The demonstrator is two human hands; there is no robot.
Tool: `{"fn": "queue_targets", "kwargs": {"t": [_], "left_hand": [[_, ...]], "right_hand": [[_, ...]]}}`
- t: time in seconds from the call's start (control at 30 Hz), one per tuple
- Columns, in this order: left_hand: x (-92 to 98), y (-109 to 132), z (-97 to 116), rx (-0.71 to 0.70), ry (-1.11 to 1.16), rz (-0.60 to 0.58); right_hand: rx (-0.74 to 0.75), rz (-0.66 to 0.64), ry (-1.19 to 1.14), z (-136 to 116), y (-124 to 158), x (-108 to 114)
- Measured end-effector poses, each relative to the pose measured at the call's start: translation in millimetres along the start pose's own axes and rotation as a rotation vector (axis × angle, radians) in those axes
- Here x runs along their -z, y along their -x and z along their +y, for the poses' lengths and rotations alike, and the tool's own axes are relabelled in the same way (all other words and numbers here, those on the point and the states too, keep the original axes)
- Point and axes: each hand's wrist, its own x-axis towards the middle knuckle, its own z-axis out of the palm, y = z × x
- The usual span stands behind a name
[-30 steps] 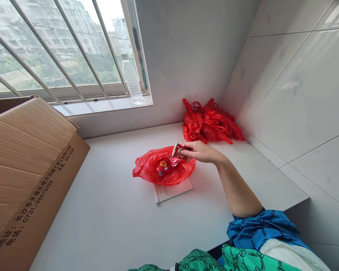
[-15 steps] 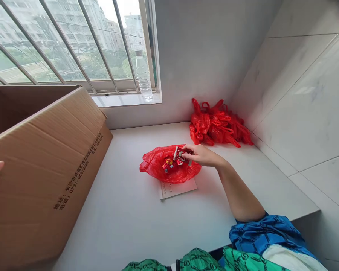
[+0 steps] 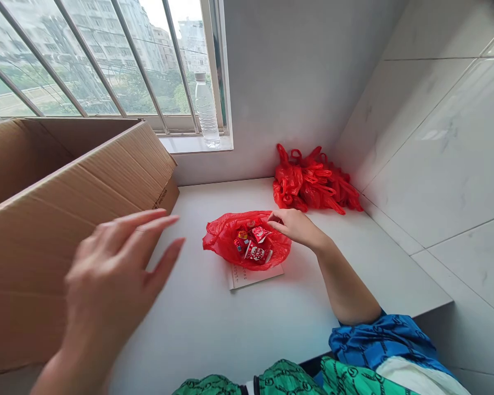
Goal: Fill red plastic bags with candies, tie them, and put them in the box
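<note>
A red plastic bag (image 3: 220,237) lies with its mouth spread on the white table, and several small red snack packets (image 3: 258,252) show inside it. Over the bag's right rim, my right hand (image 3: 290,225) has its fingers slightly curled, with nothing visible between them. My left hand (image 3: 115,269) is raised in front of the cardboard box (image 3: 107,181), fingers and thumb apart, empty and a little blurred. A pale printed booklet or card (image 3: 255,277) sits partly under the bag.
The tall, open box fills the left side. A heap of red plastic bags (image 3: 308,181) rests at the back right corner by the tiled wall (image 3: 444,153). A clear water bottle (image 3: 208,112) stands on the sill of the barred window.
The packet in my right hand has been let go and is now in the bag. My left hand has come away from the box, moving right. The box looks shifted and turned.
</note>
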Motion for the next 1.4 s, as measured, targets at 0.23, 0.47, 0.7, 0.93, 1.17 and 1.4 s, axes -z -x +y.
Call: {"fn": "queue_targets", "kwargs": {"t": [0.23, 0.47, 0.7, 0.93, 1.17, 1.4], "left_hand": [[-105.9, 27.9, 3.5, 0.012, -0.183, -0.540], [-99.7, 17.0, -13.1, 0.243, -0.180, -0.637], [-93.8, 25.4, -11.5, 0.252, -0.208, -0.734], [-88.2, 22.7, -13.1, 0.257, -0.085, -0.599], [-86.4, 9.4, 4.8, 0.290, 0.429, -0.391], [-94.6, 4.9, 19.8, 0.341, 0.592, -0.318]], "right_hand": [[-0.160, -0.214, 0.371, -23.3, 12.6, -5.3], [-0.253, -0.300, 0.475, -25.4, 7.0, -15.9], [-0.254, -0.335, 0.489, -28.6, 3.8, -21.3], [-0.232, -0.315, 0.478, -26.3, 4.1, -26.1], [-0.044, -0.073, 0.421, -18.8, -8.5, -30.6], [0.048, -0.013, 0.381, 14.0, -44.8, -62.7]]}}
